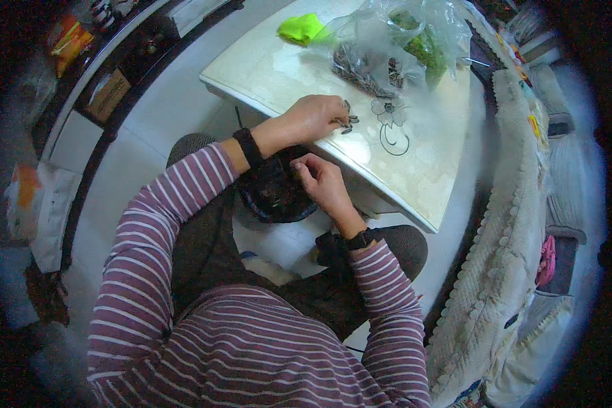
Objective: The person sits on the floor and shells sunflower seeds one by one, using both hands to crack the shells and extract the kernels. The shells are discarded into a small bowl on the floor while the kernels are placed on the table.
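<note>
My left hand reaches over the near edge of the white table, its fingertips curled down at a few sunflower seeds; whether it grips any is hidden. Below the table edge, my right hand has thumb and forefinger close together; I cannot tell if something small is between them. Under both hands, between my knees, is a black bin or bag-lined container with dark bits inside. Further back on the table lies a clear plastic bag of dark striped seeds.
A bright green cloth lies at the table's far left. Another clear bag with green contents stands at the back. A quilted cream sofa cover runs along the right. Dark shelving with a cardboard box is at the left.
</note>
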